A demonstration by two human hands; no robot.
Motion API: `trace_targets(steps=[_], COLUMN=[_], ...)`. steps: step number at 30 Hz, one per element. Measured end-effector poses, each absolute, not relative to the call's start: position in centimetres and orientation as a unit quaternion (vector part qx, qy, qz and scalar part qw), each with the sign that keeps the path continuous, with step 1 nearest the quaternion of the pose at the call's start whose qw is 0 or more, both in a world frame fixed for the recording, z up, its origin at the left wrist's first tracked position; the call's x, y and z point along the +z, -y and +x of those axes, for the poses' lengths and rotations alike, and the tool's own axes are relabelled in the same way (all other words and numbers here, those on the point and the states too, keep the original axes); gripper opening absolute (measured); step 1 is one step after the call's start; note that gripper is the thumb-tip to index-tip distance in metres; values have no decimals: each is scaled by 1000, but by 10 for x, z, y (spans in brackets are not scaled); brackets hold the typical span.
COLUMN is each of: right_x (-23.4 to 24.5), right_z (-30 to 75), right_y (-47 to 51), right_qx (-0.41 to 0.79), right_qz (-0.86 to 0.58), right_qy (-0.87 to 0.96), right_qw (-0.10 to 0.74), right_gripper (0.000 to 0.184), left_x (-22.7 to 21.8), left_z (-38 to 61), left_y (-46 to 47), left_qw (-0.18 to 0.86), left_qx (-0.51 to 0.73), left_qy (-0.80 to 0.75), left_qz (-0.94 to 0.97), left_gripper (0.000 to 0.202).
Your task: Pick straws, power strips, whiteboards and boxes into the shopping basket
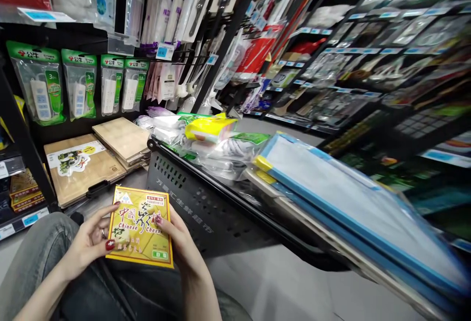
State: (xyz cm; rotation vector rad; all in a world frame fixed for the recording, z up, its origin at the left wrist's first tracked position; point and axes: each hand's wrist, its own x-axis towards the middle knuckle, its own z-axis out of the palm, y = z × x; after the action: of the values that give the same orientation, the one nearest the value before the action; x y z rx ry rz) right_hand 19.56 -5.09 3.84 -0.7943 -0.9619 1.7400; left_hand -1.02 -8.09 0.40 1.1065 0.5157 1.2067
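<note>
A flat yellow Chinese chess box [142,227] is held up over my lap, its printed front facing me. My left hand [90,237] grips its left edge, thumb on the front and fingertips at the upper left side. On the right edge, my right hand [180,235] is closed with the thumb laid across the front; its other fingers are hidden behind the box. Just beyond the box stands a dark grey shopping basket [191,213] heaped with plastic-wrapped goods, including a yellow packet [209,127].
Wrapped blue-edged boards [331,188] lie across the basket's right side and reach toward me. Wooden boards [83,164] rest at the left by the shelf. Packaged power strips [40,95] hang above them. More boxes [25,191] sit on a low shelf at far left.
</note>
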Motion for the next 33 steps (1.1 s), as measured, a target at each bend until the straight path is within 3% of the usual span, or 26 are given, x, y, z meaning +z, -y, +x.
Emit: trace_targets(steps=[4,9,11,14,16,18,20,24,28,33], right_x=[37,25,18,6,0,-3,0,5,-3,-11], right_z=[193,176,169,169,176,184,189,182,171,171], right_y=[48,39,36,31,28,25,23,24,22,19], right_qx=[743,793,816,807,723,607,544,596,636,670], right_qz=[-357,-395,-377,-389,-475,-544,-517,-376,-427,-444], right_qy=[318,236,240,320,414,494,565,614,525,471], right_qw=[469,398,366,307,282,302,344,356,370,365], right_gripper=[33,30,31,50,65,62,53,49,47,47], left_x=[-6,-11,-13,-15,-16,-17,-19,-22,-19,-15], left_z=[-30,-36,-33,-31,-33,-34,-34,-27,-19,-17], left_y=[78,66,61,56,54,53,52,52,55,57], left_qw=[625,184,113,162,246,345,431,553,655,682], left_qx=[463,451,472,511,532,536,534,514,462,453], left_qy=[-228,-457,-418,-343,-387,-467,-507,-492,-466,-460], left_qz=[585,745,768,772,712,613,522,433,374,344], left_gripper=[61,52,45,32,19,20,29,44,57,55])
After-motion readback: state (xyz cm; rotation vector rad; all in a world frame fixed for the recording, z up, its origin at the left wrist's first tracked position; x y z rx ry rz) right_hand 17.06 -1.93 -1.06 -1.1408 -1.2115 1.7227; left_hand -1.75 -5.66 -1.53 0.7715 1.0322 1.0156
